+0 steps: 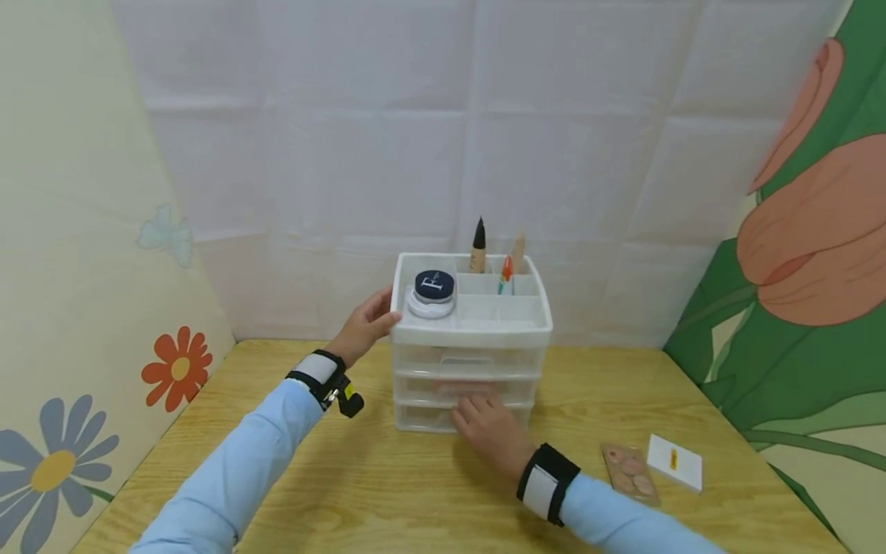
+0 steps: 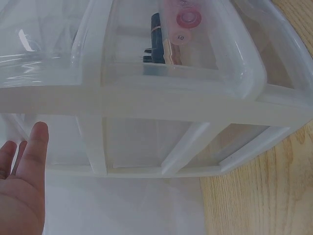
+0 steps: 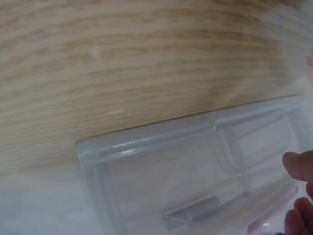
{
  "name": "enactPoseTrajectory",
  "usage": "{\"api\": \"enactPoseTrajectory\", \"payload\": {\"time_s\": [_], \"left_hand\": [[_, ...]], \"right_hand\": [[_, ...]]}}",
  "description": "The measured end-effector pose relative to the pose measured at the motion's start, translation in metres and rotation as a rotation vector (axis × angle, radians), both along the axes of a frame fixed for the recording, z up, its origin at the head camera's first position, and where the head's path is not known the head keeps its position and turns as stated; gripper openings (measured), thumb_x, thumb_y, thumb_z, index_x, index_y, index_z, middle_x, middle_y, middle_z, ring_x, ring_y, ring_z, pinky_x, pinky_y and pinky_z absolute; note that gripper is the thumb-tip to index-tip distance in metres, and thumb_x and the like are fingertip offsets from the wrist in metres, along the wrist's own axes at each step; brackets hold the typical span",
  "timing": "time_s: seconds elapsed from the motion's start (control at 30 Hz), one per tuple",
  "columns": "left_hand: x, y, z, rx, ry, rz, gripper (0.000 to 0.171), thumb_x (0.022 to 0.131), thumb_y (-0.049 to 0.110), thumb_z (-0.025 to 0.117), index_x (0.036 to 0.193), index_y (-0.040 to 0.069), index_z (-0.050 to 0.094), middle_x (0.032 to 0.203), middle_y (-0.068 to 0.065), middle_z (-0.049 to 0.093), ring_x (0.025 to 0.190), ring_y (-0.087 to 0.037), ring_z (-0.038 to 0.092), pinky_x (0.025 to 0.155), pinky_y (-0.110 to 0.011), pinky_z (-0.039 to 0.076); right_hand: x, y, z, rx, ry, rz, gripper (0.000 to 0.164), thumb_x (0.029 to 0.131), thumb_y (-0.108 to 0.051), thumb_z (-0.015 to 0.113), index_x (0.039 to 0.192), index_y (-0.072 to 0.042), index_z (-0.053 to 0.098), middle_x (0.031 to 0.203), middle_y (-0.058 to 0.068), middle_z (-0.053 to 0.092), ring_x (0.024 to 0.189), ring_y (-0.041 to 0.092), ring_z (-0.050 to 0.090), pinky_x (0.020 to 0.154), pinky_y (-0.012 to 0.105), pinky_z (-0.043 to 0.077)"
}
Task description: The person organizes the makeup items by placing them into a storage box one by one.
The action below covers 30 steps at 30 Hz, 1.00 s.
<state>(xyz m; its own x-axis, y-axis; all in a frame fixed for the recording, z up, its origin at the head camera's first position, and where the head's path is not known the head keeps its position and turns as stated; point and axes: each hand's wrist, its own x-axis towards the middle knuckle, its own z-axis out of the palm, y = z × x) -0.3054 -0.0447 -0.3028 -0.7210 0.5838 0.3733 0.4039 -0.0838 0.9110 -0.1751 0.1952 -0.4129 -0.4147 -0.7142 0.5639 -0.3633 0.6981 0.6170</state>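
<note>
In the head view a white drawer unit [image 1: 473,336] with clear drawers stands on the table, its drawers pushed in. My left hand [image 1: 364,325] rests at its upper left side, thumb by the front corner; straight fingers show beside the frame in the left wrist view. Low on the front, my right hand [image 1: 493,432] is at the lower drawers. In the right wrist view its thumb [image 3: 297,165] lies over a clear drawer front [image 3: 161,166], and the other fingers are partly out of frame. Through the left side, a pink round item [image 2: 189,17] and a dark tube [image 2: 157,39] show inside a drawer.
On top of the unit sit a dark-lidded round jar [image 1: 434,285], a black-tipped pen [image 1: 478,248] and a red-and-teal stick [image 1: 506,275]. At right on the table lie a brown palette [image 1: 631,473] and a white flat box [image 1: 675,462]. A white sheet [image 1: 360,169] hangs behind.
</note>
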Motion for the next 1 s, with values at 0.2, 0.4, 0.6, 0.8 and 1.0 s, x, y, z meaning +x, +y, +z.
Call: {"api": "enactPoseTrajectory", "payload": {"time_s": [0.2,0.4,0.6,0.8,1.0], "left_hand": [[0.001,0.0,-0.001,-0.002,-0.004,0.006,0.062,0.098,0.014,0.05,0.152,0.001,0.024,0.146,-0.023,0.04,0.13,-0.035,0.042,0.102,-0.045,0.043],[-0.001,0.001,-0.001,0.0,-0.004,-0.005,0.062,0.098,0.014,0.05,0.152,-0.001,0.023,0.146,-0.023,0.039,0.131,-0.035,0.041,0.102,-0.046,0.043],[-0.002,0.0,-0.002,-0.001,0.004,-0.005,0.062,0.098,0.013,0.05,0.152,-0.001,0.023,0.145,-0.023,0.04,0.13,-0.035,0.042,0.101,-0.044,0.044],[-0.003,0.0,-0.002,0.004,0.005,-0.005,0.062,0.098,0.012,0.05,0.152,-0.001,0.023,0.145,-0.024,0.04,0.129,-0.035,0.043,0.1,-0.045,0.045],[-0.003,0.0,-0.002,0.0,0.005,-0.004,0.062,0.098,0.013,0.05,0.152,0.0,0.023,0.146,-0.023,0.04,0.13,-0.036,0.042,0.101,-0.045,0.044]], "right_hand": [[-0.004,-0.001,-0.005,0.068,0.017,0.0,0.041,0.097,0.003,0.019,0.088,-0.008,0.058,0.084,0.005,0.056,0.069,0.02,0.055,0.056,0.035,0.048],[-0.008,-0.001,-0.01,0.116,0.014,-0.007,0.039,0.096,0.002,0.023,0.092,-0.01,0.06,0.088,0.005,0.057,0.071,0.019,0.055,0.056,0.032,0.049],[-0.011,-0.002,-0.013,0.096,0.034,-0.002,0.053,0.1,0.004,0.011,0.089,-0.011,0.06,0.085,0.004,0.055,0.069,0.018,0.052,0.051,0.028,0.045],[-0.014,-0.002,-0.018,0.117,0.07,-0.025,0.056,0.101,0.004,0.009,0.089,-0.012,0.061,0.086,0.004,0.055,0.069,0.017,0.052,0.05,0.028,0.045],[-0.013,-0.003,-0.018,0.114,0.088,-0.024,0.051,0.1,0.004,0.013,0.088,-0.011,0.061,0.085,0.004,0.055,0.067,0.018,0.051,0.049,0.029,0.044]]}}
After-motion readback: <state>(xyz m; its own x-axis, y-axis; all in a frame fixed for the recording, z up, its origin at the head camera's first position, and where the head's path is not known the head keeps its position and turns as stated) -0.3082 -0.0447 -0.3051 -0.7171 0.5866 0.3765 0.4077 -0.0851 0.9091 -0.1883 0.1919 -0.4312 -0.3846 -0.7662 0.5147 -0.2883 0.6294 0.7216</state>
